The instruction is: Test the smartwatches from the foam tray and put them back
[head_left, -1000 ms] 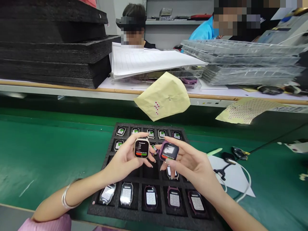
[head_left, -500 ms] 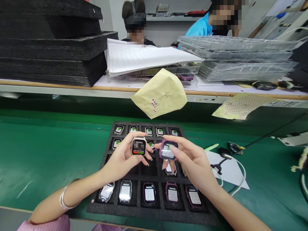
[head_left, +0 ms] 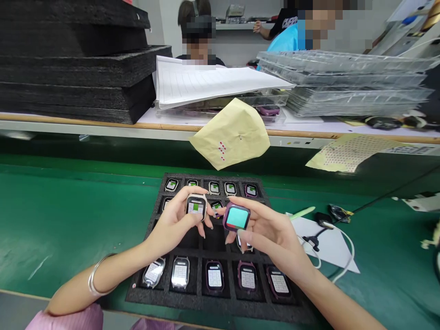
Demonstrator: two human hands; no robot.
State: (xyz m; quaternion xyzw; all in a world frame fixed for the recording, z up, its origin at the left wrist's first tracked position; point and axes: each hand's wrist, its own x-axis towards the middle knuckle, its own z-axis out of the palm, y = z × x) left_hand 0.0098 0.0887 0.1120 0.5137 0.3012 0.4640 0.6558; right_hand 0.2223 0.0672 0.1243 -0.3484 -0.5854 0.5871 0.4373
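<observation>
My left hand grips a beige smartwatch body whose screen shows white and green. My right hand grips a purple smartwatch body with a teal screen and a red strip. Both are held side by side above a black foam tray on the green belt. The tray's far two rows and near row hold several lit watch bodies; the slots under my hands are dark.
A yellow sticker sheet hangs off the shelf edge behind the tray. Black foam trays are stacked at back left, clear plastic trays at back right, papers between. Cables and white paper lie right of the tray. Two people sit beyond the shelf.
Both watch screens changed: the beige one from a dark page with a red-green bar to white and green, the purple one to teal. My hands stayed in place.
</observation>
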